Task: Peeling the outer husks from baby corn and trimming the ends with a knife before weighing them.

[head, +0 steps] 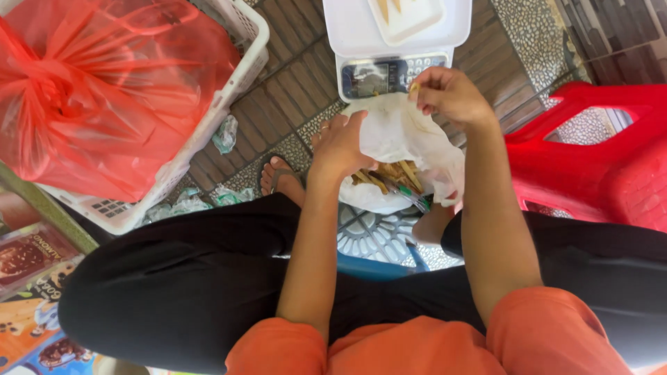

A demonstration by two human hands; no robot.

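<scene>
White plastic bag (399,135) of pale sticks, held open above the lap; left hand (338,147) clamped on its near edge; right hand (450,94) pinching its far rim; beyond, white digital scale (396,42); red bag (104,90) in white basket (236,76) far left.

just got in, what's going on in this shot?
A seated person looks down at their own hands. The left hand grips the edge of a white plastic bag and holds it open; the right hand pinches the bag's upper edge. Inside are pale strips of food, what kind is unclear. Just beyond the bag a white digital scale stands on the floor. A white basket holding a red bag is at the left, a red plastic stool at the right.
</scene>
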